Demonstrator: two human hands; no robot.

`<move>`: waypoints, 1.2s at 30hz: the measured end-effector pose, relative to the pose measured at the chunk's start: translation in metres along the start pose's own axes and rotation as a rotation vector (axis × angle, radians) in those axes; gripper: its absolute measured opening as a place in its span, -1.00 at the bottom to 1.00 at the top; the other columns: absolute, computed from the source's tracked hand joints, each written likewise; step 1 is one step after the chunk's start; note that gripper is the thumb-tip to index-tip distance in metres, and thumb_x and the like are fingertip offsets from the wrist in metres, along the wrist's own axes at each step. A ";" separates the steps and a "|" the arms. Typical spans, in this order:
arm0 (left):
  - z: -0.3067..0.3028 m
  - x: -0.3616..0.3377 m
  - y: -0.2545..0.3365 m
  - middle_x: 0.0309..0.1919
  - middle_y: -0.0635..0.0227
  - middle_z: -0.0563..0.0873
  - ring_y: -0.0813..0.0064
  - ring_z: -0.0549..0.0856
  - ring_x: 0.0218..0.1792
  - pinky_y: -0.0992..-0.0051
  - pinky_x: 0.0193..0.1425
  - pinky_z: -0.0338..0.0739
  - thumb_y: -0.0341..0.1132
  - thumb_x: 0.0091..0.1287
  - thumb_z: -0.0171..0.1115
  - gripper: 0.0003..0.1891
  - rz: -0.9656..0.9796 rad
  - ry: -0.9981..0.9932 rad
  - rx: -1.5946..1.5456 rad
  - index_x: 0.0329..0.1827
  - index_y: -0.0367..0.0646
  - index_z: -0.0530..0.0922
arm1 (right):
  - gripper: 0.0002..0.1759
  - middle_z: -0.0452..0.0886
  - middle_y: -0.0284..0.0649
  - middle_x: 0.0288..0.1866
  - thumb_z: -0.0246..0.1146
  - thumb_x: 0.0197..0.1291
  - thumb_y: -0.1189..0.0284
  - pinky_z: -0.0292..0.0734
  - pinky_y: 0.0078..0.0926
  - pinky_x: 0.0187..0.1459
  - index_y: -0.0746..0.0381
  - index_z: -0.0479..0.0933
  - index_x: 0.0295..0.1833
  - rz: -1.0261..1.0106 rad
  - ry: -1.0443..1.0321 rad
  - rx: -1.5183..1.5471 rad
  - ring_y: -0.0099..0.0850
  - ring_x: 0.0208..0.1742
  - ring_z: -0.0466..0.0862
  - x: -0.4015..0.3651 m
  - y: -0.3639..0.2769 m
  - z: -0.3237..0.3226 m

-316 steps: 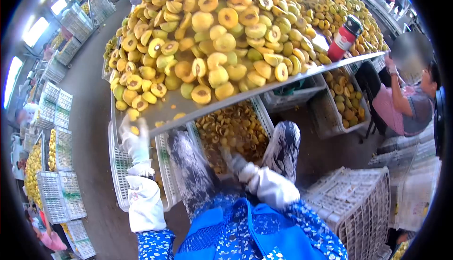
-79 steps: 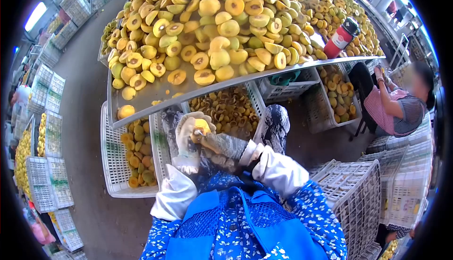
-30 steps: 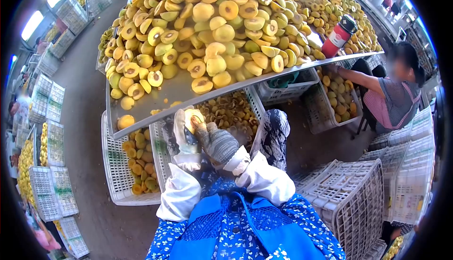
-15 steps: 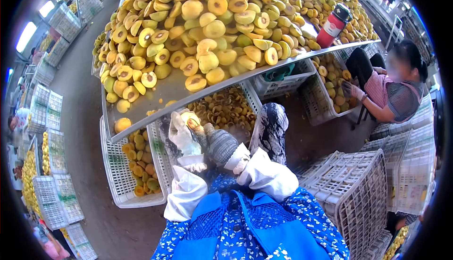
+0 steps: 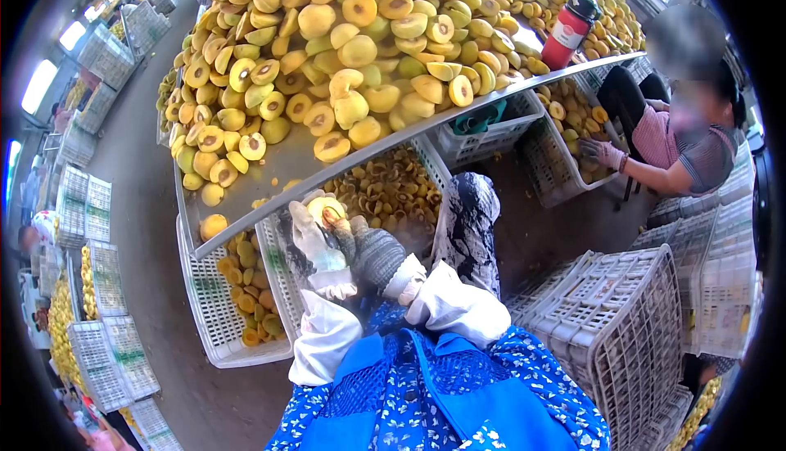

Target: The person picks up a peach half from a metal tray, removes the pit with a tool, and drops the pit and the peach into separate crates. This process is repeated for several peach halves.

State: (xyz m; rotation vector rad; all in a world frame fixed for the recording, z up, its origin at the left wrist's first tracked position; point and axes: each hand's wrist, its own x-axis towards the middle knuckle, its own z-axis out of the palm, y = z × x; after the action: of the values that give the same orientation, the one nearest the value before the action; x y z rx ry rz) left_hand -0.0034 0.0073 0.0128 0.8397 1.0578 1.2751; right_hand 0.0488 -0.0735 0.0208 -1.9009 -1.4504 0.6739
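Note:
A halved yellow fruit (image 5: pixel 326 210) with its cut face up is between my two gloved hands. My left hand (image 5: pixel 309 236), in a pale glove, is closed around its left side. On the right side, my right hand (image 5: pixel 372 248), in a grey knitted glove, is closed against the fruit; whether it grips a small tool cannot be made out. Both hands are just below the edge of a metal table (image 5: pixel 286 160) heaped with halved fruit (image 5: pixel 358 51). Behind them stands a crate of darker fruit pieces (image 5: pixel 385 187).
A white crate (image 5: pixel 201 308) holding fruit halves stands at the left. A red bottle (image 5: pixel 567 32) stands on the table. At right, a co-worker (image 5: pixel 688 144) sits by another fruit crate (image 5: pixel 557 181). Stacked crates (image 5: pixel 606 320) rise at lower right.
The view has shifted slightly. My hands still hold the fruit, whose cut face now shows more. The co-worker's gloved hand has moved a little over their crate.

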 end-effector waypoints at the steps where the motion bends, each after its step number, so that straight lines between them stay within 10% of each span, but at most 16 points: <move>1: -0.001 -0.001 0.000 -0.51 0.26 0.65 0.53 0.60 -0.54 0.60 -0.46 0.52 -0.06 0.41 0.02 -0.55 -0.002 -0.003 0.000 -0.32 -0.37 0.59 | -0.56 0.55 0.17 -0.37 -0.03 0.26 0.11 0.46 0.03 -0.29 0.29 0.32 -0.02 0.039 -0.003 0.044 0.10 -0.29 0.59 0.001 0.001 0.001; 7: -0.003 -0.004 0.000 -0.51 0.26 0.65 0.52 0.60 -0.54 0.60 -0.46 0.52 -0.05 0.41 0.01 -0.54 0.005 -0.014 0.003 -0.32 -0.37 0.59 | -0.50 0.58 0.22 -0.36 -0.11 0.33 0.05 0.46 0.03 -0.22 0.33 0.33 -0.06 0.304 -0.057 0.203 0.14 -0.24 0.59 0.003 -0.006 -0.003; 20: -0.006 -0.006 -0.003 -0.52 0.25 0.65 0.52 0.60 -0.54 0.60 -0.46 0.52 -0.04 0.42 -0.01 -0.52 0.006 -0.117 -0.020 -0.31 -0.38 0.59 | -0.54 0.59 0.16 -0.26 -0.09 0.36 0.08 0.45 -0.03 -0.21 0.29 0.45 -0.06 0.054 0.001 0.222 0.13 -0.20 0.58 -0.004 0.019 0.013; 23: -0.007 -0.008 0.006 -0.52 0.22 0.66 0.51 0.61 -0.54 0.60 -0.44 0.52 -0.02 0.43 -0.05 -0.49 -0.064 -0.230 0.011 -0.31 -0.39 0.59 | -0.57 0.60 0.11 -0.30 -0.08 0.38 0.14 0.47 -0.16 -0.22 0.28 0.47 -0.03 -0.002 0.128 0.691 0.06 -0.24 0.60 -0.012 0.012 0.004; 33: -0.020 -0.001 0.011 -0.48 0.31 0.69 0.62 0.60 -0.51 0.64 -0.44 0.44 -0.13 0.39 0.04 -0.60 0.018 -0.762 0.289 -0.32 -0.36 0.63 | -0.53 0.59 -0.31 -0.51 0.00 0.36 0.09 0.44 -0.50 -0.32 0.26 0.59 -0.30 0.086 -0.567 0.823 -0.49 -0.43 0.53 -0.003 0.062 -0.025; 36: -0.011 -0.006 0.018 -0.47 0.25 0.70 0.53 0.63 -0.51 0.58 -0.45 0.50 -0.10 0.37 0.04 -0.58 -0.014 -0.721 0.186 -0.30 -0.38 0.61 | -0.61 0.55 -0.35 -0.44 -0.06 0.39 0.11 0.44 -0.58 -0.33 0.18 0.51 -0.22 0.446 -0.877 1.792 -0.56 -0.41 0.53 -0.009 0.065 -0.017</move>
State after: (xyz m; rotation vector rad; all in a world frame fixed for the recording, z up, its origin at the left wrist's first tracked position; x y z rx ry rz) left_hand -0.0193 0.0030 0.0270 1.3024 0.5960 0.7583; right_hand 0.0999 -0.0971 -0.0166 -0.3569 -0.1959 2.1474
